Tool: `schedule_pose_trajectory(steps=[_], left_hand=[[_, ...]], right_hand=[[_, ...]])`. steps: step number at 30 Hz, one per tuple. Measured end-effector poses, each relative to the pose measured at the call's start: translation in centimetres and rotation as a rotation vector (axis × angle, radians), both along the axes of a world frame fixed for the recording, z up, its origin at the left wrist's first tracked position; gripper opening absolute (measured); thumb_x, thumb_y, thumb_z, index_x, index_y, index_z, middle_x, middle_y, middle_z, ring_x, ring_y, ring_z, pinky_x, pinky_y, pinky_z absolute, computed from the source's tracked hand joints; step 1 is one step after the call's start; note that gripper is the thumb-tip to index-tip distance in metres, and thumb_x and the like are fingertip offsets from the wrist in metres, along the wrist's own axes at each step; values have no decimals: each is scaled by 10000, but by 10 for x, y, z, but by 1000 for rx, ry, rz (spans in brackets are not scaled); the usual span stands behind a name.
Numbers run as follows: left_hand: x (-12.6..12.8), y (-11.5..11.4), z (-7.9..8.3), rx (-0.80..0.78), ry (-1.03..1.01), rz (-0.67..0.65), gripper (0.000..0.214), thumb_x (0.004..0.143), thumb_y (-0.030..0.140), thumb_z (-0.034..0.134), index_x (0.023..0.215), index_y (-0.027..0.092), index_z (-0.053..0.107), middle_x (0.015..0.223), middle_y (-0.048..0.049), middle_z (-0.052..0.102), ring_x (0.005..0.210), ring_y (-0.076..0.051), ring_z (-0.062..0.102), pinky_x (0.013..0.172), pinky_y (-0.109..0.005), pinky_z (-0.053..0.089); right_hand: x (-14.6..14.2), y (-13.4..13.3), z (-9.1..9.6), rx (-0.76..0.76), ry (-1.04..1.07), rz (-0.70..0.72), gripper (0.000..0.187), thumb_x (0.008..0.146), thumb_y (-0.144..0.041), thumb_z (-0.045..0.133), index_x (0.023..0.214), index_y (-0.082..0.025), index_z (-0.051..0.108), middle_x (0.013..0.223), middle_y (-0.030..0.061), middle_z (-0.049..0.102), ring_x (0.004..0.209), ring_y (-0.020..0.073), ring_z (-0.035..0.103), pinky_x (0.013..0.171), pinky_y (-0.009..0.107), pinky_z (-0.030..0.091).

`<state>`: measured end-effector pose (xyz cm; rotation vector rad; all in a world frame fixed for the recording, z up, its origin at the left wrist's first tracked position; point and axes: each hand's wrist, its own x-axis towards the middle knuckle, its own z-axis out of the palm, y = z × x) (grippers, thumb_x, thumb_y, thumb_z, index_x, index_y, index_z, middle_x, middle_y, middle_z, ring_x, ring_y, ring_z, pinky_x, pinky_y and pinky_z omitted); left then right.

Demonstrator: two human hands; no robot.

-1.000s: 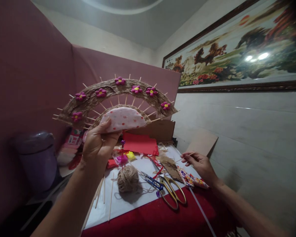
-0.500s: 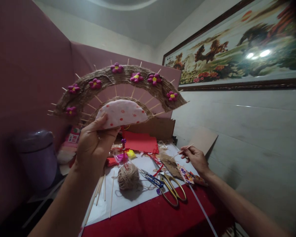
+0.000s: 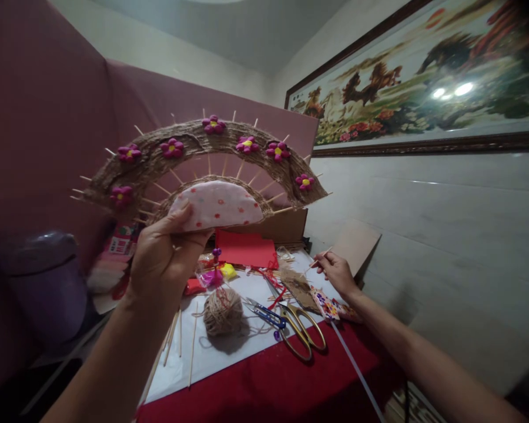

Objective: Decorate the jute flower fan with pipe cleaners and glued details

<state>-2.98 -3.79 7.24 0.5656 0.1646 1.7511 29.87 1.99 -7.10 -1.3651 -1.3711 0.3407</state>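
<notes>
My left hand is closed on the lower part of a handmade fan, thumb over its white, red-dotted half-round base. Twine is wound across thin sticks into an arched band, which bears several purple flowers with yellow centres. A red tassel with purple beads hangs below the fan. To the right, my right hand pinches a thin wooden stick above a piece of brown cardboard. Beneath the fan sit a ball of twine, blue thread snips and gold-handled scissors.
Red paper lies at the back before a cardboard box. Loose sticks rest on the white sheet at the left. A lilac bin stands at far left. A framed horse picture hangs on the right wall.
The whole view has shifted slightly, so most things sit a little further left. The fan is still held up in my left hand, and my right hand still holds the stick.
</notes>
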Motion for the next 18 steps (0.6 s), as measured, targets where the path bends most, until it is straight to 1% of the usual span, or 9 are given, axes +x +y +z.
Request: schedule_pose_trajectory(steps=[4,9,13,18], left_hand=[[2,-1,0,0,39,40,219,767,-39,485,870,104,615,690,-35,664,743,-138,631,884,-381,478],[2,-1,0,-13,71,72,220,744,-52,483,841,89,622,730,-61,682,774,-152,633,913,-386,464],[4,-1,1,-29,75,67,222,751,-51,469,841,88,616,741,-72,679,809,-166,633,880,-377,492],[4,-2,1,-13,89,68,224,767,-46,454,855,84,615,768,-76,675,823,-166,631,835,-346,518]], right_hand=[[3,13,-2,-3,-72,-42,462,774,-604,424,746,-165,563,675,78,681,488,127,539,412,216,394],[7,26,-8,-36,-197,-85,348,833,-460,400,718,-181,574,632,43,676,484,128,540,498,236,412],[6,27,-8,-80,-313,-128,284,840,-369,419,699,-194,593,634,24,675,526,141,562,534,240,378],[2,23,-6,-130,-421,-169,271,840,-337,445,660,-205,599,651,22,677,617,164,589,562,244,335]])
